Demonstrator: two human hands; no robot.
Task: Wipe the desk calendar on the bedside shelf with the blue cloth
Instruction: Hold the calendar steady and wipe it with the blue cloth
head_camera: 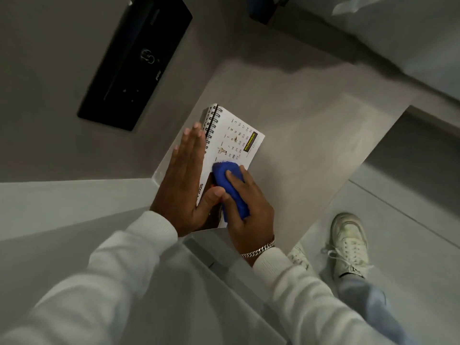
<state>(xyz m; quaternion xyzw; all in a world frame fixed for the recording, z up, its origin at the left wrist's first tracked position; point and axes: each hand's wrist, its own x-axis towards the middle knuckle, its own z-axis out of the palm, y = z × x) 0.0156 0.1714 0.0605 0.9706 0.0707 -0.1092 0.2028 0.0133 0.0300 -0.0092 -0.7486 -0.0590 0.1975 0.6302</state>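
A white spiral-bound desk calendar (pixel 239 138) stands on the grey bedside shelf (pixel 311 135), its date grid facing up toward me. My left hand (pixel 185 178) lies flat against the calendar's left side, fingers straight, thumb hooked over its front face. My right hand (pixel 249 207) grips a folded blue cloth (pixel 230 185) and presses it onto the lower part of the calendar page, just below the date grid. The bottom of the page is hidden under cloth and hands.
A black wall panel (pixel 135 61) with touch symbols is set into the grey wall at the upper left. White bedding (pixel 428 46) lies beyond the shelf at the upper right. My white sneaker (pixel 349 245) stands on the pale floor at the right.
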